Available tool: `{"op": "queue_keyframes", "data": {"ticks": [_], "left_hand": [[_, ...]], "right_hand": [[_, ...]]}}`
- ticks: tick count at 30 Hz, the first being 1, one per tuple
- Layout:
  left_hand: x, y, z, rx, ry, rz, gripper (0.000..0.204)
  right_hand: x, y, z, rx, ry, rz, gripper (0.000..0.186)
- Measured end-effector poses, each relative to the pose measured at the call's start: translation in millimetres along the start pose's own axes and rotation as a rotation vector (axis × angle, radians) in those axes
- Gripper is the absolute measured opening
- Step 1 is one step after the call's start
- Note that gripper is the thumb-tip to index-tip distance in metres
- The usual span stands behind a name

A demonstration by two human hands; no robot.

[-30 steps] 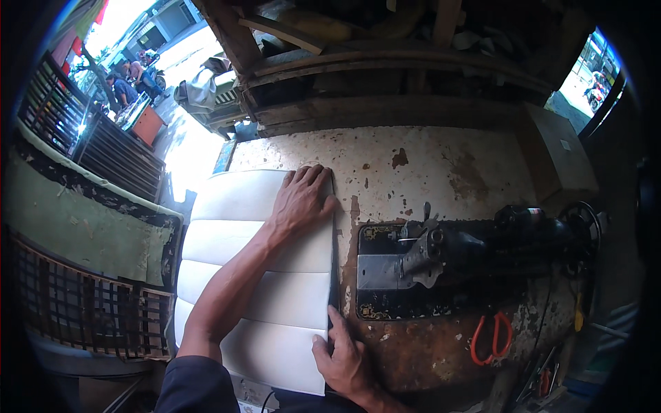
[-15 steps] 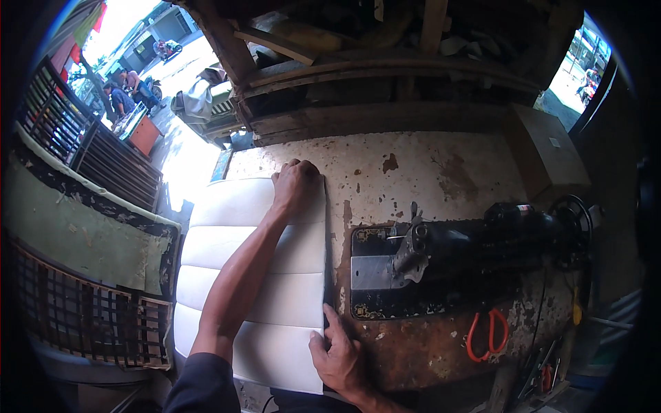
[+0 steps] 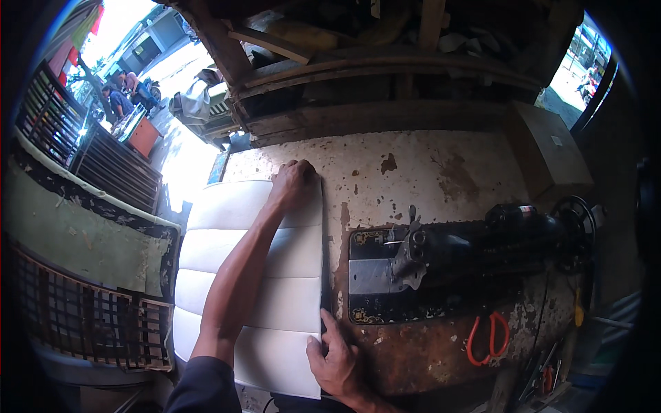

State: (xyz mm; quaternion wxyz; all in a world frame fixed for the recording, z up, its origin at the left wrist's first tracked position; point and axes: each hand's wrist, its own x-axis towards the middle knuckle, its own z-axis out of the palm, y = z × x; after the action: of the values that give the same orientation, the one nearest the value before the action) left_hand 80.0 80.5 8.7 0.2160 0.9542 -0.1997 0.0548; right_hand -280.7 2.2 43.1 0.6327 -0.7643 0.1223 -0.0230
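A white padded panel point(image 3: 284, 303) with several stitched cross seams lies along the left part of the worktable. My left arm reaches across it, and my left hand point(image 3: 293, 184) is closed at its far right corner, fingers curled over the edge. At the near right edge is my right hand point(image 3: 337, 363). Its thumb rests on the panel and its forefinger stretches along the edge, with a gap between the two; the other fingers are folded and partly hidden. Right of the panel stands a black sewing machine point(image 3: 475, 244) with a metal plate at its left end.
Red-handled scissors point(image 3: 487, 339) lie near the table's front. A cardboard box point(image 3: 551, 153) stands at the far right of the stained worktable point(image 3: 413, 158), below a wooden frame point(image 3: 385, 72). Left are a worn green padded piece point(image 3: 89, 237) and a slatted frame point(image 3: 86, 313). People point(image 3: 124, 96) sit outside.
The view has shifted slightly. Both hands keep nearly the same places on the white panel, which lies as before.
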Motion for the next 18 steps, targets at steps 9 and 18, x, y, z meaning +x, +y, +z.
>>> {"op": "queue_keyframes", "data": {"ticks": [9,18], "left_hand": [[-2,7,8,0.046,-0.045,-0.144,0.023],[0,9,23,0.154,0.020,-0.097,0.026]], "right_hand": [[-1,0,4,-0.030,0.018,-0.005,0.054],[-3,-1,-1,-0.039,-0.002,-0.031,0.055]]}}
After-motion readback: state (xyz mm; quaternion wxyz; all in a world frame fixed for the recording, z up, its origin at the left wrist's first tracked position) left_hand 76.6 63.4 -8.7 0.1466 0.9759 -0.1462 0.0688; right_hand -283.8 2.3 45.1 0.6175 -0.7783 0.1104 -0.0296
